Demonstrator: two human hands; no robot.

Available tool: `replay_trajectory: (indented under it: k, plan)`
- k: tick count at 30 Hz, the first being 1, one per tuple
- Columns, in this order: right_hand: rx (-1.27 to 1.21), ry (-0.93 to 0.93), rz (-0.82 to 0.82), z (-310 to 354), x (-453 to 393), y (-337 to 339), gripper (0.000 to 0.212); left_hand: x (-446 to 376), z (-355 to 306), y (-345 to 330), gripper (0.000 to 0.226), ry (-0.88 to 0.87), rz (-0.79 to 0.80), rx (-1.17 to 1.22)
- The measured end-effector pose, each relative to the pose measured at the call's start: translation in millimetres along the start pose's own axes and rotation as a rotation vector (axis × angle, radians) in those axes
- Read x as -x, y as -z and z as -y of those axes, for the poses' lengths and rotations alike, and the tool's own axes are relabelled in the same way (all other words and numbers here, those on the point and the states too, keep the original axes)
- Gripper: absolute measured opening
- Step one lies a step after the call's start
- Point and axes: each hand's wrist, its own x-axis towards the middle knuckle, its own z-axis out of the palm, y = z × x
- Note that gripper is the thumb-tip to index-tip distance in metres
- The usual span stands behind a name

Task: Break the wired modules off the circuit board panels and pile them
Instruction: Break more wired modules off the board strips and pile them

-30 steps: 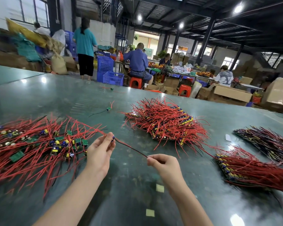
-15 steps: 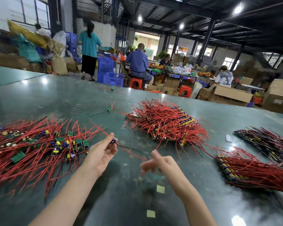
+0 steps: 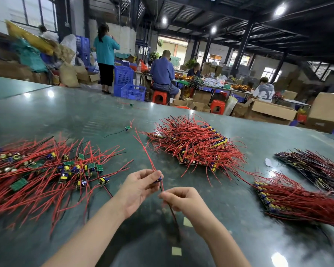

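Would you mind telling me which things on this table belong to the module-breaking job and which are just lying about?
Job:
- wired module, held in left hand; right hand pinches its wires
- pile of loose modules
- panel stacks

Lying about:
- stray module
- paper scrap
- tape squares

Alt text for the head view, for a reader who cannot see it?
Two hands hold one wired module over a green table: the left hand pinches its small board, the right hand pinches its wires. Loose modules are piled at left; uncut panels lie ahead.
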Motion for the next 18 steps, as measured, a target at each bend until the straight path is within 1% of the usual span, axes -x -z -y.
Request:
replay_trajectory:
  k: [4,6,7,9,11,12,15,18]
  plan:
    - [-0.062,-0.036,0.002,-2,0,0,0.020,0,2,-1,0.018,-0.011,-0.007,0.028]
    - [-0.034,-0.028,-0.018,-2,0,0,0.019,0,3,-3,0.015,-0.033,-0.041,0.048]
    - [0.006,-0.004,-0.043,-2,1,-1,0.017,0,4,-4,0.014,-0.054,-0.075,0.047]
    - [0.164,0.083,-0.116,-3,0,-3,0.013,0,6,-7,0.009,-0.099,-0.164,0.003]
    - [0.343,0.169,-0.189,-4,0,-6,0.015,0,10,-11,0.009,-0.125,-0.255,-0.047]
    - [0.381,0.188,-0.214,-5,0,-8,0.016,0,13,-12,0.010,-0.131,-0.291,-0.051]
    - [0.333,0.178,-0.263,-6,-1,-11,0.019,2,16,-16,0.011,-0.136,-0.345,0.002]
    - [0.243,0.139,-0.243,-5,-2,-11,0.024,1,10,-15,0.013,-0.126,-0.368,0.083]
